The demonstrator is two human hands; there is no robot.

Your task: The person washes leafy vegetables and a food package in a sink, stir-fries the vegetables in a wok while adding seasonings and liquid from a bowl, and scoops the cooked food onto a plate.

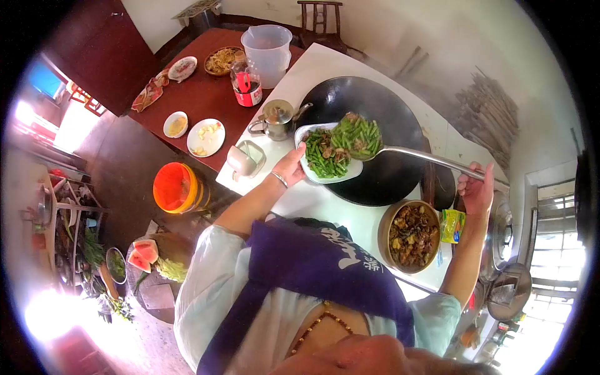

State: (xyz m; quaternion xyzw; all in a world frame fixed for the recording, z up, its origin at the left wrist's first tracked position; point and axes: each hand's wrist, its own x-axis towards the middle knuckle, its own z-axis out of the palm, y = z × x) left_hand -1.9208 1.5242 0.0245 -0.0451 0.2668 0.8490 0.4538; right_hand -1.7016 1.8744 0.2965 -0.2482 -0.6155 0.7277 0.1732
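Note:
My left hand (290,165) grips the near left edge of a white dish (342,177), tilted over the left part of a large black wok (400,169). Cut green beans with brown bits (325,157) lie in the dish. My right hand (476,189) is closed round the handle end of a long metal ladle (431,159). Its bowl, heaped with more green beans (357,134), is over the dish's right side. Near my right forearm, a bowl of browned food (412,237) stands on the white counter (325,203).
Left of the wok are a metal kettle (277,119) and a white container (245,159). A red table (187,103) holds plates, a bottle (245,84) and a clear bucket (267,53). An orange bucket (177,189) stands on the floor. A yellow-green packet (452,225) lies beside the bowl.

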